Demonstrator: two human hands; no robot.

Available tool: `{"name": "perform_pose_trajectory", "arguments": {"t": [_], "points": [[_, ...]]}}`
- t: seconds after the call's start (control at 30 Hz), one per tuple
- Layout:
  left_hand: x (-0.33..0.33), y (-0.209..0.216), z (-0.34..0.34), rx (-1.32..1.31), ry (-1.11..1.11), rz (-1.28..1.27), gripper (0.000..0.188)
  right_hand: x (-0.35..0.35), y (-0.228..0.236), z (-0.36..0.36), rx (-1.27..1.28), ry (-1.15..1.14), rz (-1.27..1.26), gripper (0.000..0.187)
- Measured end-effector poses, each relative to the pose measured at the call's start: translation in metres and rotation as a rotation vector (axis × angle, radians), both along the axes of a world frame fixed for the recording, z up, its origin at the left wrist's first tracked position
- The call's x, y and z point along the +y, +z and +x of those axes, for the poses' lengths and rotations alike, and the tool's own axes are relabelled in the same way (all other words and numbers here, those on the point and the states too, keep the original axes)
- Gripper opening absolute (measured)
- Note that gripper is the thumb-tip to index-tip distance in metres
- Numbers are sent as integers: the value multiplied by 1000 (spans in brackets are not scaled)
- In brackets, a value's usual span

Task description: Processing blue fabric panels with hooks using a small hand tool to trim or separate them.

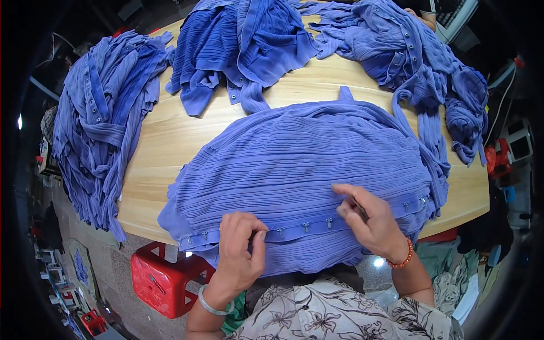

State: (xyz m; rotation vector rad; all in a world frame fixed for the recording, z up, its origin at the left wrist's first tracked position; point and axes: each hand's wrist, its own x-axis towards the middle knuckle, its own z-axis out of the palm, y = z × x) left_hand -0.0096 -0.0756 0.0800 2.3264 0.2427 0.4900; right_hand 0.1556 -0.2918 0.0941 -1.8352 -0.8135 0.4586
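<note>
A purple-blue ribbed knit cardigan (306, 153) lies spread over the near edge of the table, part of it hanging toward my lap. Small metal fasteners (306, 227) run in a row along its placket (351, 220). At the left part of this band, my left hand (241, 243) is closed, thumb and index finger drawn together; what sits between them is too small to make out. My right hand (368, 221) hovers over the ribbing to the right, its index finger stretched out and apart from the thumb, the fingertips slightly blurred.
Piles of similar knit garments lie on the wooden table (153, 170): a left pile (107, 124), a darker middle pile (243, 45) and a right pile (396, 45). A red plastic stool (164, 283) stands below the table at left. Another person's arm (428, 21) shows at far right.
</note>
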Motion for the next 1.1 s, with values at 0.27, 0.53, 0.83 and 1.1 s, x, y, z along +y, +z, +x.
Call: {"name": "perform_pose_trajectory", "arguments": {"t": [0.27, 0.53, 0.83, 1.1], "points": [[1, 3, -6, 28, 14, -156, 16, 16, 15, -22, -378, 259, -88, 58], [-2, 0, -9, 13, 18, -174, 15, 39, 14, -47, -522, 319, -190, 46], [-3, -6, -12, -29, 35, -214, 13, 47, 4, -55, -607, 292, -222, 44], [-4, -8, -11, -41, 45, -205, 14, 43, 9, -55, -611, 288, -214, 44]]}}
